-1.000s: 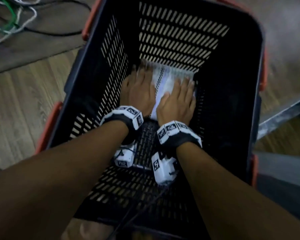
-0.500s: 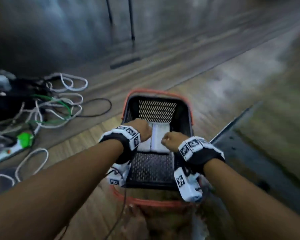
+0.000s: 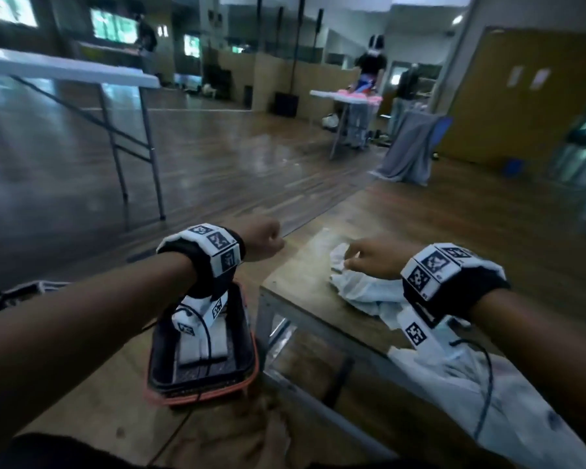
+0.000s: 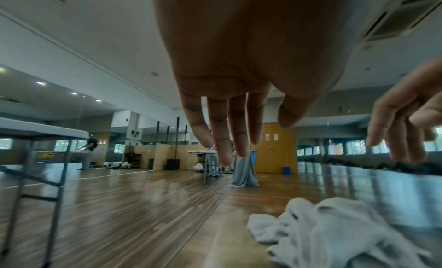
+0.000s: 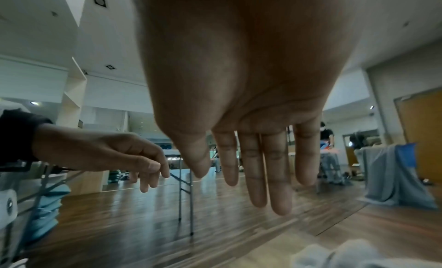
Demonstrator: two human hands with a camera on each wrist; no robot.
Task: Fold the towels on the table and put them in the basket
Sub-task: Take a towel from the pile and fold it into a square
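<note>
The basket (image 3: 202, 377) sits on the floor left of the table (image 3: 318, 258), folded towels (image 3: 200, 346) inside; the left hand (image 3: 263, 240) hangs above it, fingers relaxed, empty; the right hand (image 3: 374, 258), fingers loose, hovers over the crumpled towel (image 3: 359, 289) on the table

Bare forearms, no sleeves. Each wrist wears a black band (image 3: 210, 275) capped with white blocks printed in black square-code markers. Below each band hangs a white camera unit (image 3: 420, 333) bearing the same markers. A thin black cable (image 3: 484, 377) loops from each unit.
</note>
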